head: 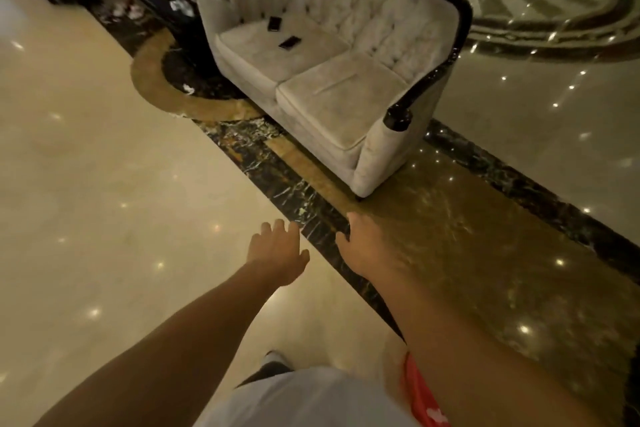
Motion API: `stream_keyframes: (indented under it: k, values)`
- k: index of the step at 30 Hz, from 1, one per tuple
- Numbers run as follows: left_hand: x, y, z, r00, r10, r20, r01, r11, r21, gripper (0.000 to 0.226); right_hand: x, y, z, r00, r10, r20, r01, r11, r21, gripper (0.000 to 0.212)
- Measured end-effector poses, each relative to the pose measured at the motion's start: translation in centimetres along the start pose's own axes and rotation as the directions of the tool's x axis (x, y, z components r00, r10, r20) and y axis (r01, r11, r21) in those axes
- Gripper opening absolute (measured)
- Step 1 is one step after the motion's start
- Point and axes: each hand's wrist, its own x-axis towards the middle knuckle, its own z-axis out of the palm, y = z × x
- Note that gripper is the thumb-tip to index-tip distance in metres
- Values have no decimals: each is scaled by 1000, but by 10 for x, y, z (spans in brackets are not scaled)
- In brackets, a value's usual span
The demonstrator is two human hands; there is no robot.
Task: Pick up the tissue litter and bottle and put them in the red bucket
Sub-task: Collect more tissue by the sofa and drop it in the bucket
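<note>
Two bare hands reach forward and down over a polished marble floor [104, 184], both empty. The left hand [277, 251] has its grip loose and spread, fingers fanned apart and palm down, holding nothing. The right hand [363, 246] is likewise slack, its fingers extended together and pointing ahead, with nothing in its grip. The two hands sit near each other, apart, above the edge of a dark veined marble band [294, 191] that runs diagonally across the cream floor.

A red object [420, 395], possibly the red bucket, shows only as a sliver at the bottom edge beneath the right forearm, beside the person's pale clothing [311, 399]; too little of it shows to be sure what it is.

A crumpled bit of white tissue litter [188, 89] lies on the dark curved floor inlay just left of the sofa's front corner, well apart from both hands. More pale scraps [181, 5] lie further back on the dark floor behind the sofa's left side, too blurred to identify. No bottle can be made out.

Ahead stands a pale tufted two-seat sofa [329, 80] with a black carved frame. Two dark flat objects, seemingly phones, rest on its left cushion, one [274, 23] near the backrest and one [290, 42] just in front of it.
</note>
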Motion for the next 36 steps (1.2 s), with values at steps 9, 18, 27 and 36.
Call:
stream_keyframes:
  k: [9, 18, 27, 36]
  values:
    - [89, -184, -48, 976, -211, -43, 206, 974, -97, 61, 128, -155, 42, 981, -105, 165, 118, 990, -73, 54]
    - [245, -335, -79, 933, -360, 0, 358, 927, -114, 57, 345, -306, 78, 940, -237, 247, 256, 965, -49, 53]
    - [411, -484, -168, 848, -528, 45, 529, 838, -130, 50, 582, -462, 50, 853, -396, 341, 455, 883, -113, 48]
    - [593, -637, -186, 775, -608, 171, 632, 744, -216, 49, 796, -593, 72, 823, -400, 402, 480, 870, -117, 48]
